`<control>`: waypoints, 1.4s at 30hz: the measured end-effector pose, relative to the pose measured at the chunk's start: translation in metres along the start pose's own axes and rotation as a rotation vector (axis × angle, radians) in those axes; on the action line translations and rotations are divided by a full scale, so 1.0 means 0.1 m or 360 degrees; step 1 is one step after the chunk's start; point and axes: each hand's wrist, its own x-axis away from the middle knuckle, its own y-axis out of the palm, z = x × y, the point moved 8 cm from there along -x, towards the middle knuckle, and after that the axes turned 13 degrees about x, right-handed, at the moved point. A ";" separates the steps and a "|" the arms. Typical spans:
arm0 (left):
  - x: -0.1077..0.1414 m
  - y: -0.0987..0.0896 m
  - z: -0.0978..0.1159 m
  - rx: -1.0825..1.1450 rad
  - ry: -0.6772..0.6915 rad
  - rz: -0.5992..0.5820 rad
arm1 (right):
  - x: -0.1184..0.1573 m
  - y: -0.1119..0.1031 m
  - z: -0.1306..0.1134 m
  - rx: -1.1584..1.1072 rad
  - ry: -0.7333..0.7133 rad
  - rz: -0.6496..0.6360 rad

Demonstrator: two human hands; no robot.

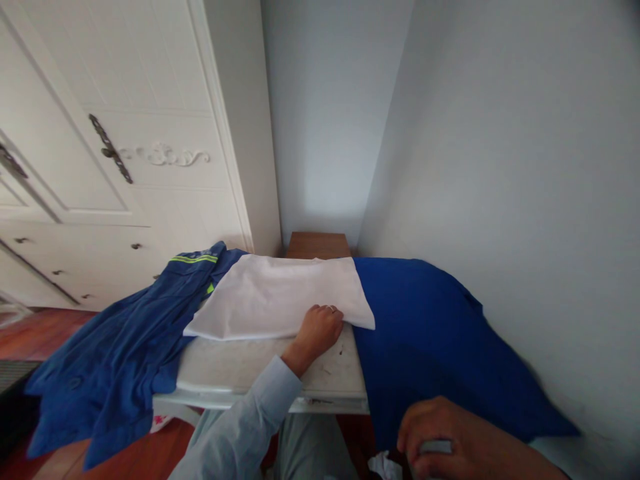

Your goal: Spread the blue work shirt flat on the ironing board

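Note:
A white cloth (280, 293) lies flat over a pale, marked tabletop (225, 367). At its near edge, toward the right, rests my left hand (320, 330), with its fingers curled over the fabric and a ring on one finger. My right hand (445, 433) is low at the right, in front of a royal blue cloth (420, 333). Its fingers are curled round a small greyish object (436, 447), mostly hidden. The blue cloth hangs over the table's right side. A dark blue garment (135, 333) with yellow-green stripes drapes off the left side.
A white wardrobe (165, 87) with dark handles stands at the back left. Behind the table is a brown wooden surface (320, 245). A grey wall (525, 167) rises on the right. Below the table, my legs and a crumpled white thing (385, 465) show above the reddish floor.

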 end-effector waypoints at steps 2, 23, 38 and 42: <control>0.02 -0.06 0.01 0.0049 -0.0003 0.0064 | -0.04 -0.05 0.08 -0.0123 0.0061 0.0028; 0.67 -0.30 0.34 0.0352 0.0256 0.0403 | -1.30 -0.25 1.10 -0.2181 0.0668 0.0598; 2.76 -0.21 -1.47 0.1931 -0.1230 0.2044 | -1.89 -0.91 1.60 -0.1371 0.0827 0.0934; 2.81 -0.32 -1.87 0.2610 -0.1212 0.2341 | -1.91 -0.89 1.52 -0.1268 0.0901 0.0864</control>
